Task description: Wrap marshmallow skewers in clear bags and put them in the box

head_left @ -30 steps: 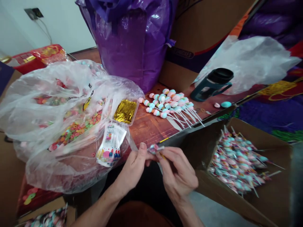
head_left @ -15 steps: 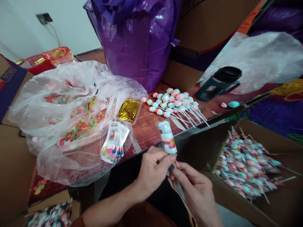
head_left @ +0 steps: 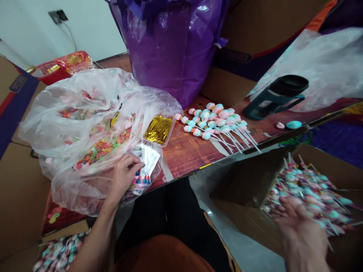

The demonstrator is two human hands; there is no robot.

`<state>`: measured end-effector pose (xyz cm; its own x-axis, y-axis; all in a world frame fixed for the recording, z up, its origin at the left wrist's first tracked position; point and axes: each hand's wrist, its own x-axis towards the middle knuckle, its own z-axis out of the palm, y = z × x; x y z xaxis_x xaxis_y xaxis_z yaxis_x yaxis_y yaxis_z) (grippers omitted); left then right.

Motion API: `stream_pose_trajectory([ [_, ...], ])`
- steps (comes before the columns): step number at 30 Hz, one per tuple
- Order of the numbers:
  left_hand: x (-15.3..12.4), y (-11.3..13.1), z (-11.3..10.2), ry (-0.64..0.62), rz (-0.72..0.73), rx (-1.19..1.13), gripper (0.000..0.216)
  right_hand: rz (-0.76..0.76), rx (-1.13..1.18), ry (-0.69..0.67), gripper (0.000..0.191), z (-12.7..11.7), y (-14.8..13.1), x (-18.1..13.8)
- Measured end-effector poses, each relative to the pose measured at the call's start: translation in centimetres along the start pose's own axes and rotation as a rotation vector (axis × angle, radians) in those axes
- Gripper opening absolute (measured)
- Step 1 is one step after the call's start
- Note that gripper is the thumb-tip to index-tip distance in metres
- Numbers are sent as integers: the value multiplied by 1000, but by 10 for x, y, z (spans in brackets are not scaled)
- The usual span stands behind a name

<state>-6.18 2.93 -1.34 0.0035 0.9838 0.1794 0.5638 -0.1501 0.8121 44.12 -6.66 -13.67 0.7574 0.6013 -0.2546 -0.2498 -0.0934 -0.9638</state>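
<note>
My left hand (head_left: pixel 127 170) is on a fanned stack of small printed plastic bags (head_left: pixel 151 158), its thumb and fingertips pinched together at the top bag. Over the cardboard box at the right, my right hand (head_left: pixel 297 223) is slightly blurred, fingers loosely spread with nothing seen in them. Beneath it lie many wrapped marshmallow sticks (head_left: pixel 309 189). On the table, a bunch of unwrapped pink and blue marshmallow skewers (head_left: pixel 218 120) lies with its white sticks toward the front edge. A clear tray of gold twist ties (head_left: pixel 159 129) stands just behind the bags.
A large clear bag of ring candies (head_left: pixel 104 147) covers the table's left side. A purple bag (head_left: pixel 170 53) stands behind. A dark bottle (head_left: pixel 275 98) and two loose marshmallows (head_left: pixel 293 124) are at right. Another box of marshmallow sticks (head_left: pixel 61 251) sits lower left.
The wrapped marshmallow stick has left both hands. My right hand has moved right, over the box, and opened; my left hand has moved left onto the printed bags.
</note>
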Motion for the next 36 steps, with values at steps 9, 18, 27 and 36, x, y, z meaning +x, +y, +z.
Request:
stream_pose_trajectory([
  [9, 1, 33, 32, 247, -176, -203, 23, -482, -286, -389, 17, 169, -44, -186],
  [18, -11, 14, 13, -13, -68, 25, 22, -736, -302, -761, 15, 213, -51, -225],
  [27, -6, 9, 13, 45, -50, -69, 10, -699, -306, -823, 18, 214, -41, -234],
  [36, -4, 58, 42, 271, -208, -473, 16, -173, -156, -786, 29, 239, -53, -246],
])
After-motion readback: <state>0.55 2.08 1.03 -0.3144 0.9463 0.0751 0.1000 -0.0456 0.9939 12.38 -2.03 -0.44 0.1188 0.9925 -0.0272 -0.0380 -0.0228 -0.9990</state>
